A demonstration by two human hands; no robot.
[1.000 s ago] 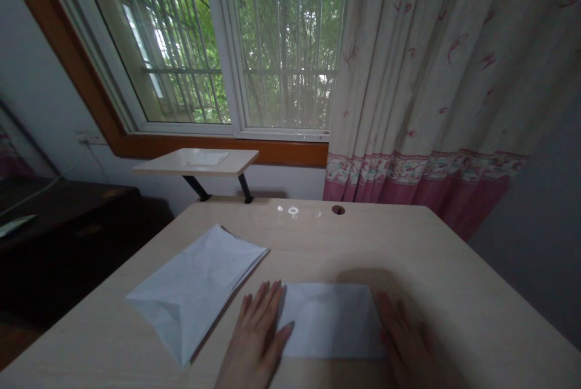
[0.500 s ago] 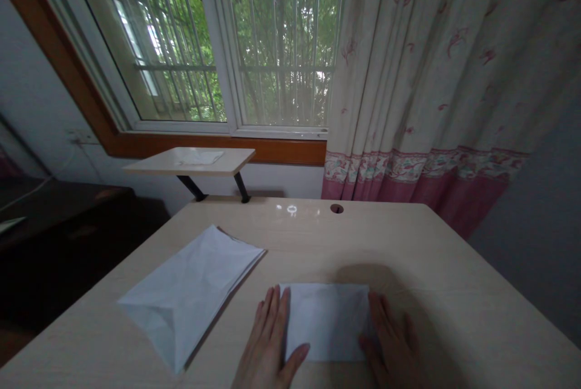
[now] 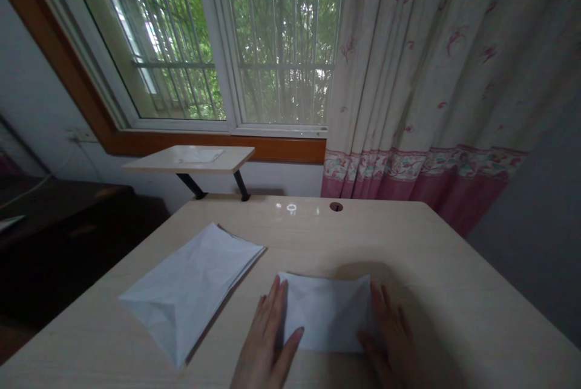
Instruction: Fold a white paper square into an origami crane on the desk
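Note:
A folded white sheet of paper (image 3: 329, 316) lies nearly flat at the front of the desk, its far corners bent slightly upward. My left hand (image 3: 267, 337) holds its left edge, with the fingers stretched along that side and the thumb by the near left corner. Along the opposite edge, my right hand (image 3: 390, 337) holds the paper between fingers and thumb; shadow darkens this hand. To the left lies a larger stack of creased white paper (image 3: 195, 292), with neither hand touching it.
The pale wooden desk (image 3: 454, 292) has a round cable hole (image 3: 336, 207) near its back edge. A small raised shelf (image 3: 227, 162) at the back left bears something white and flat. Behind the desk are a barred window (image 3: 281, 44) and a patterned curtain (image 3: 408, 74).
The folded paper has shifted slightly away from me, and its far corners now bend up. Both hands have moved with it, keeping to its two sides. The larger stack stays put.

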